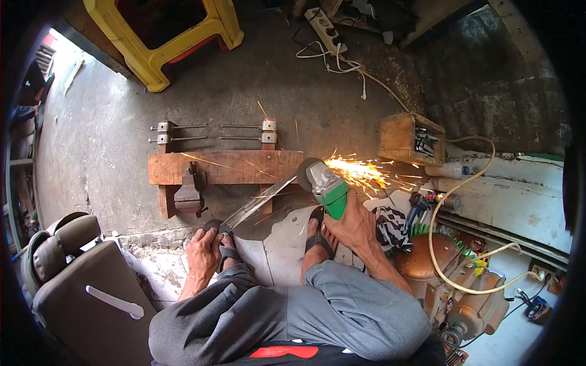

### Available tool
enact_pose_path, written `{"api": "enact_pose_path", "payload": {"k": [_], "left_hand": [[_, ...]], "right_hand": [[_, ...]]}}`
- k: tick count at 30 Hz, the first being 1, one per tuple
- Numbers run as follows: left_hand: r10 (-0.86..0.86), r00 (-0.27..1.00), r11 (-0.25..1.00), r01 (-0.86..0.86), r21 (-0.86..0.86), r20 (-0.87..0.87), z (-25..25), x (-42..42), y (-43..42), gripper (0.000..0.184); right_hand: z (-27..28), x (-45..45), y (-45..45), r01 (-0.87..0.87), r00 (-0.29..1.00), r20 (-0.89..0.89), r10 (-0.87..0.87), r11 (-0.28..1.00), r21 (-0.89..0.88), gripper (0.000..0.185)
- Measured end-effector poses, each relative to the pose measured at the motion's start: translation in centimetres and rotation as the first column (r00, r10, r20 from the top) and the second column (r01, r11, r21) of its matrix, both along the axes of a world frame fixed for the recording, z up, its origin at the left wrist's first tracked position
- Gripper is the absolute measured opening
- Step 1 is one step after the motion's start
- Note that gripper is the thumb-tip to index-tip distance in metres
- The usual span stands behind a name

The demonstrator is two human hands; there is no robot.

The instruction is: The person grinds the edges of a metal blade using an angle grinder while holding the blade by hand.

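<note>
My right hand [350, 224] is wrapped round the green body of an angle grinder [330, 191]. The grinder's disc [304, 173] meets the upper end of a long, shiny metal blade [256, 203], and bright sparks [360, 172] fly off to the right. My left hand [204, 251] is closed on the lower end of the blade, near my left foot, and the blade slants up to the right. Behind the blade stands a wooden bench [226, 168] with a small vise [189, 194] on its front and metal clamps [268, 132] at the back.
A yellow plastic stool [152, 64] stands at the back left, a grey padded seat [85, 293] at the front left. To the right are a wooden box [397, 140] of metal pieces, a pale hose [431, 238], a compressor [427, 256] and a striped cloth [392, 229]. A power strip [326, 29] lies behind.
</note>
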State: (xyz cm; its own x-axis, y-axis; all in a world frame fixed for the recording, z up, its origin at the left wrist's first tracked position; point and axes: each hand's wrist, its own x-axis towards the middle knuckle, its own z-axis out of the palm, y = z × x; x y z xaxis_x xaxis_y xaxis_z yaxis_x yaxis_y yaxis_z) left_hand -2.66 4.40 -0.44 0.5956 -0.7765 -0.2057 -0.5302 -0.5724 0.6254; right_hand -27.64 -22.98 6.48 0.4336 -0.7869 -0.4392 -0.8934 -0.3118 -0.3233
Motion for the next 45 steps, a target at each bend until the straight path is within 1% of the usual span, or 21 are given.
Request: {"api": "enact_pose_path", "payload": {"k": [3,5,10,12,14,17,19,20,23,25,28,29,30,33,35,38,40,41,42,44,45], "left_hand": [[-0.016,1.0,1.0,0.016,0.013,0.021,0.3,-0.1,0.1,0.019],[-0.029,0.999,0.999,0.029,0.023,0.012,0.4,0.0,-0.3,0.019],[-0.015,1.0,0.998,0.015,0.068,-0.012,0.9,0.0,-0.4,0.019],[-0.01,1.0,0.999,0.011,0.046,-0.02,0.7,-0.1,-0.3,0.019],[-0.005,1.0,1.0,0.006,0.025,-0.028,0.6,-0.1,-0.4,0.019],[0.01,0.999,0.999,-0.007,0.047,-0.05,0.6,-0.2,-0.2,0.02],[-0.026,1.0,0.998,0.026,0.058,0.007,0.6,-0.1,-0.2,0.02],[-0.029,1.0,0.998,0.028,0.053,0.009,0.4,-0.1,-0.2,0.02],[-0.014,1.0,0.999,0.014,0.038,-0.002,-0.1,-0.2,0.1,0.02],[-0.029,1.0,0.999,0.029,0.04,-0.003,-0.2,-0.1,0.0,0.02],[-0.019,1.0,0.997,0.02,0.078,-0.014,0.3,-0.1,-0.3,0.02],[-0.02,1.0,0.998,0.021,0.053,-0.009,0.6,-0.1,-0.4,0.02],[-0.025,1.0,0.999,0.025,0.048,-0.005,0.6,0.0,-0.5,0.02],[-0.033,0.999,0.999,0.033,0.008,0.002,0.4,-0.1,-0.3,0.02],[-0.034,0.999,0.999,0.034,0.021,-0.005,0.1,0.0,-0.4,0.02],[-0.063,0.998,0.996,0.063,0.071,-0.002,-0.2,-0.1,0.3,0.019],[-0.016,1.0,0.999,0.017,-0.038,0.022,0.2,-0.3,-0.3,0.018],[-0.031,0.999,0.998,0.03,0.064,0.019,0.5,-0.2,-0.4,0.019],[-0.033,0.999,0.998,0.032,0.056,0.02,0.3,-0.2,-0.5,0.019],[-0.036,0.999,0.999,0.035,0.04,0.015,-0.1,-0.1,-0.3,0.02],[-0.033,0.999,0.999,0.032,0.038,0.016,-0.4,0.1,-0.2,0.02]], "right_hand": [[0.3,-0.1,0.0,0.025,1.0,0.008,-0.025,1.0,0.005,0.067],[1.3,0.2,0.2,-0.015,1.0,-0.003,0.015,0.998,0.055,0.065],[0.3,0.3,0.0,0.034,0.999,-0.004,-0.034,0.999,0.036,0.066],[0.1,0.1,-0.4,0.013,0.999,-0.053,-0.011,0.999,0.049,0.066],[0.9,0.1,0.2,-0.059,0.998,0.018,0.058,0.998,0.019,0.063],[0.9,0.3,0.4,-0.054,0.998,0.039,0.051,0.996,0.069,0.063],[0.3,0.3,0.2,0.031,1.0,-0.004,-0.031,0.999,0.009,0.063],[-0.3,0.0,-0.2,0.053,0.998,-0.032,-0.052,0.998,0.031,0.064],[0.3,-0.2,0.1,0.023,0.999,-0.023,-0.023,1.0,-0.003,0.064],[1.0,0.0,0.6,-0.04,0.998,0.054,0.036,0.996,0.082,0.062],[1.3,0.6,0.4,0.034,0.999,-0.027,-0.031,0.994,0.101,0.063],[1.0,0.4,0.2,0.04,0.999,0.008,-0.04,0.998,0.043,0.064],[0.3,0.3,-0.3,0.058,0.998,-0.04,-0.057,0.998,0.033,0.068],[0.8,0.0,-0.3,0.027,0.999,-0.047,-0.025,0.999,0.034,0.069],[2.0,0.4,0.2,-0.028,0.999,-0.022,0.031,0.992,0.127,0.069],[1.4,0.4,0.1,0.013,1.0,-0.02,-0.011,0.992,0.125,0.069],[0.7,0.2,-0.5,0.046,0.999,-0.03,-0.043,0.993,0.113,0.068],[0.7,0.2,-0.6,0.057,0.998,-0.031,-0.054,0.994,0.093,0.066],[0.7,0.2,-0.7,0.065,0.998,-0.032,-0.063,0.995,0.071,0.065],[1.1,0.1,-0.2,-0.026,0.997,0.074,0.02,0.996,0.084,0.065],[1.3,0.2,0.1,-0.021,0.997,0.078,0.014,0.996,0.092,0.065]]}}
